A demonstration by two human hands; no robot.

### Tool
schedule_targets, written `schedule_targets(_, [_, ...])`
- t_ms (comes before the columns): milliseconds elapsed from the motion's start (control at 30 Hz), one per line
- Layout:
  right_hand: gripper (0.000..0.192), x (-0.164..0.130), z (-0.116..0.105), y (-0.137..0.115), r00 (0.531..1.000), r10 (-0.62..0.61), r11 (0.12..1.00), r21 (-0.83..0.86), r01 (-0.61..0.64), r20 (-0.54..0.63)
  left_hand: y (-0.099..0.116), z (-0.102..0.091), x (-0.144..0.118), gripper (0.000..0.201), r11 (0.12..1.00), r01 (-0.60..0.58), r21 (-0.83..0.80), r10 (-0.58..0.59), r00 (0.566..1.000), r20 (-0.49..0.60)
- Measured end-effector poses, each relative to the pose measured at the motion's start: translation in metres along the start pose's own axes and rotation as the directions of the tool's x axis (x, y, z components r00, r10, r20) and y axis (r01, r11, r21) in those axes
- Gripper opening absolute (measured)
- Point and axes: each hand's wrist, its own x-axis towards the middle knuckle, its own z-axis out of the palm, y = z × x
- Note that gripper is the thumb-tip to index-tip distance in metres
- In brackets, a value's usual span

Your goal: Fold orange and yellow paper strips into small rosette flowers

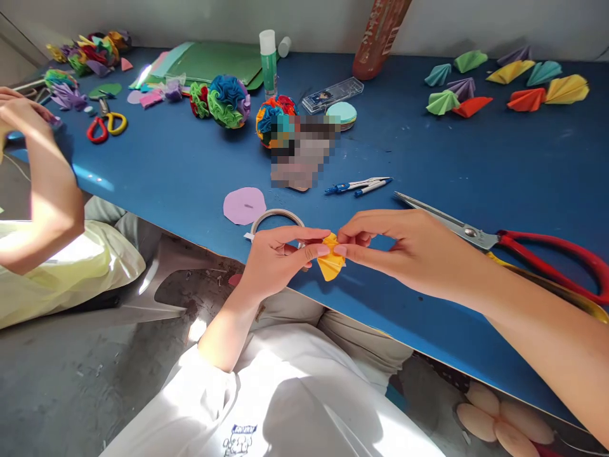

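Note:
Between my two hands is a small piece of pleated yellow paper, gathered at its upper part and fanning out below. My left hand pinches its left side between thumb and fingers. From the right, my right hand pinches the same paper, thumb against fingertips. A roll of tape lies partly hidden behind my left hand. Large scissors with red and yellow handles lie half open under my right forearm. A purple paper circle rests beside the tape.
Folded paper pieces lie at the back right. Paper balls, a glue stick, a compass and a brown bottle stand or lie mid-table. At left are a co-worker's arm and small scissors.

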Motion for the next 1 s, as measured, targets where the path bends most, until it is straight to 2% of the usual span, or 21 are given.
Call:
schedule_targets(167, [0.025, 0.000, -0.001, -0.006, 0.996, 0.084, 0.996, 0.035, -0.084, 0.017, 0.000, -0.001, -0.001, 0.020, 0.999, -0.022, 0.029, 0.020, 0.999, 0.050])
schedule_targets(300, [0.025, 0.000, -0.001, -0.008, 0.995, 0.102, 0.994, 0.030, -0.102, 0.007, -0.002, -0.001, -0.002, 0.020, 0.996, -0.065, 0.068, 0.060, 0.996, 0.066])
schedule_targets(567, [0.017, 0.000, 0.003, -0.013, 0.996, 0.093, 0.995, -0.025, -0.093, -0.014, -0.002, 0.001, -0.004, 0.014, 0.978, -0.145, 0.152, 0.144, 0.989, 0.016])
schedule_targets(833, [0.019, -0.002, 0.005, -0.015, 0.999, 0.001, 0.996, -0.090, -0.005, -0.042, -0.002, 0.000, -0.001, 0.016, 0.984, -0.120, 0.129, 0.113, 0.992, 0.056])
schedule_targets(1000, [0.025, -0.004, 0.003, -0.012, 0.999, 0.032, 0.998, -0.060, -0.030, 0.019, 0.001, 0.001, -0.001, 0.013, 0.994, -0.056, 0.094, 0.053, 0.998, 0.041])
